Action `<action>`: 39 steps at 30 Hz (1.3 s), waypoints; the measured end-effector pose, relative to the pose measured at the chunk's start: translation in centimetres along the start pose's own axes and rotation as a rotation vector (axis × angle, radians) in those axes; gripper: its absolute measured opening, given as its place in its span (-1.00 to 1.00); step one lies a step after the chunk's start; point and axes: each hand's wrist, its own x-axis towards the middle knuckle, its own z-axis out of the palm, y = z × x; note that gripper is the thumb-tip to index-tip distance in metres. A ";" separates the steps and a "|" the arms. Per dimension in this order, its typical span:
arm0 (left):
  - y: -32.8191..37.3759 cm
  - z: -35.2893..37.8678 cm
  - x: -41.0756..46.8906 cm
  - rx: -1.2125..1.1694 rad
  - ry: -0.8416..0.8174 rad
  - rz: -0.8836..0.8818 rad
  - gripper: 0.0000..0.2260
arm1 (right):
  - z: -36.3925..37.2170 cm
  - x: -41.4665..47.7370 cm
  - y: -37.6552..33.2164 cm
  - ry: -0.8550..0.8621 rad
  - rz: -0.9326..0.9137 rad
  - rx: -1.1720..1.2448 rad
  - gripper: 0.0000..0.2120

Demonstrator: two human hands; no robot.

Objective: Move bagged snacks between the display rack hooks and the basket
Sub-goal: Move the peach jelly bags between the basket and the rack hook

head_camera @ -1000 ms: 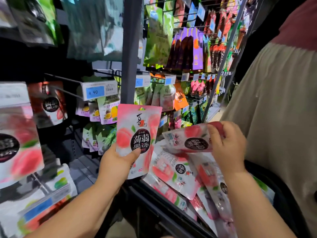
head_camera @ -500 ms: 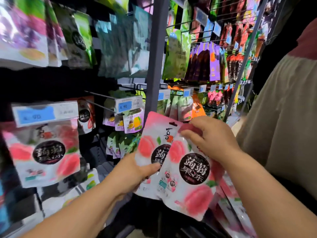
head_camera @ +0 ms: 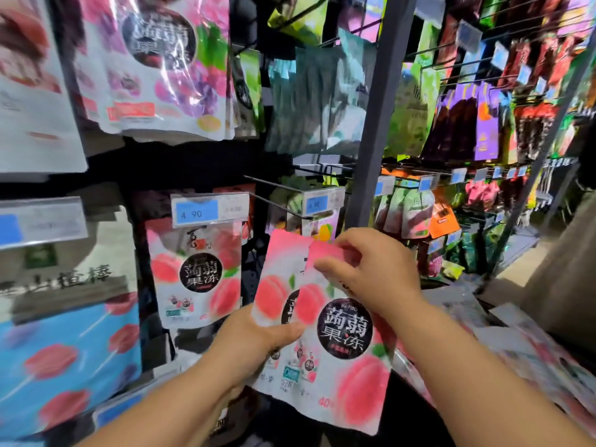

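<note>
Two pink peach jelly bags overlap in front of the rack. My left hand (head_camera: pixel 254 343) grips the rear bag (head_camera: pixel 274 285) at its lower left, thumb across the front. The front bag (head_camera: pixel 348 366) lies over it, and my right hand (head_camera: pixel 371 269) pinches its top edge. More bags of the same kind (head_camera: pixel 196 269) hang on a rack hook under a blue 4.90 price tag (head_camera: pixel 209 210). An empty hook (head_camera: pixel 277 201) juts out just right of them. At the lower right, blurred pink bags (head_camera: pixel 541 359) lie in the basket, whose rim is hard to make out.
A grey upright post (head_camera: pixel 371 150) divides the rack. Purple grape bags (head_camera: pixel 161 66) hang above, lollipop bags (head_camera: pixel 64 356) at the left, many coloured snack bags (head_camera: pixel 483 124) to the right. A person in a beige garment (head_camera: pixel 567 253) stands at the right edge.
My right hand lifted a second peach bag from the basket and laid it over the one in my left hand. Both hands rose toward the hooks, and my view turned left and up.
</note>
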 end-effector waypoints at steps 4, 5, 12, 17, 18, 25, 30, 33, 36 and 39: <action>-1.1 -1.9 -0.3 -0.038 0.137 0.001 -0.64 | 2.5 -1.6 0.8 0.102 0.196 0.331 -0.39; -1.4 -2.3 -0.3 -0.040 0.184 -0.001 -0.66 | 3.0 -2.2 0.8 0.079 0.274 0.418 -0.33; -2.5 -3.6 -0.4 -0.074 0.277 0.043 -0.62 | 9.0 -5.6 0.9 -0.426 0.446 1.135 -0.27; -3.4 -5.6 -1.1 -0.028 0.355 0.032 -0.84 | 10.4 -5.7 0.0 -0.404 0.430 1.261 -0.34; -3.5 -6.1 -1.3 -0.036 0.377 0.023 -0.85 | 10.7 -5.5 -0.1 -0.388 0.445 1.253 -0.32; -4.1 -10.7 -4.4 0.053 0.630 0.063 -0.84 | 12.0 -3.1 -1.3 -0.393 0.427 1.231 -0.48; -4.5 -13.3 -6.0 0.051 0.746 0.041 -0.63 | 13.2 -1.3 -3.0 -0.445 0.376 1.201 -0.59; -4.7 -14.2 -6.5 0.028 0.788 0.035 -0.77 | 13.9 -0.6 -3.9 -0.482 0.328 1.195 -0.50; -4.9 -14.6 -6.7 -0.007 0.779 0.050 -0.80 | 14.6 -0.3 -4.3 -0.521 0.298 1.171 -0.42; -5.3 -14.9 -6.8 -0.090 0.777 0.020 -0.76 | 15.0 -0.3 -4.6 -0.543 0.280 1.173 -0.36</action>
